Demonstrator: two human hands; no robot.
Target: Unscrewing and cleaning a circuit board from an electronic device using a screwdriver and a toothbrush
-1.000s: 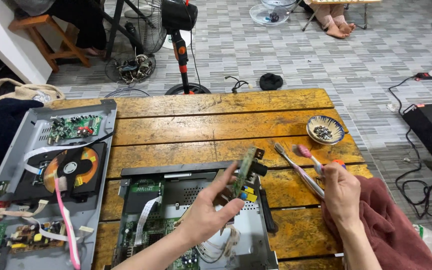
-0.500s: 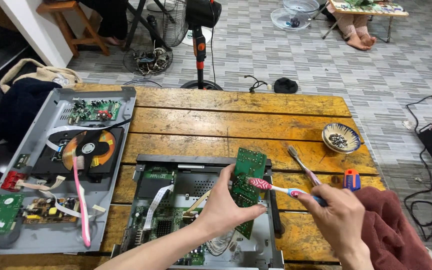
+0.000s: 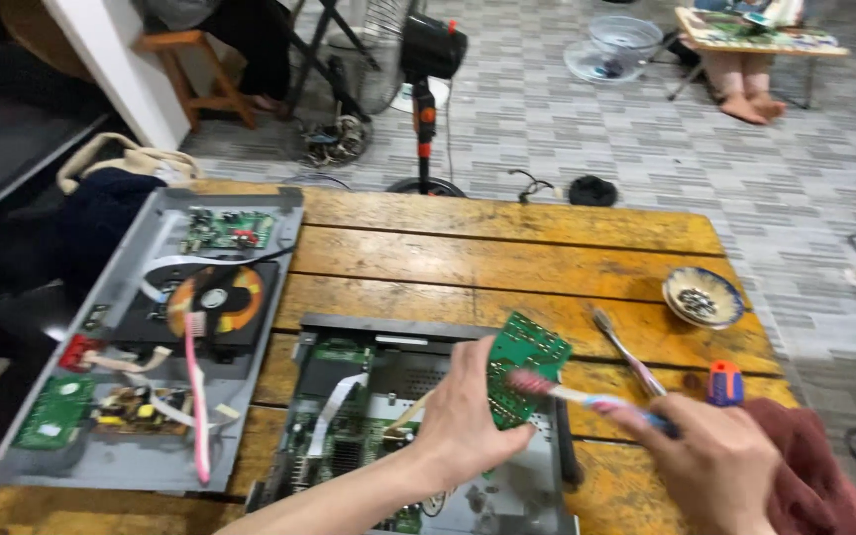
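Two opened players; left hand pinches one green circuit board; right hand grips one toothbrush against it; at two o'clock, one bowl holding small dark bits.

Table: open chassis left, second chassis centre-front, bowl right; brush, probably, between bowl and second chassis.

No pkgs, signs or screens in view. Only poss. label: small pale rectangular patch on green board, front-left corner of open grey chassis at table's left; too blurred to confirm.
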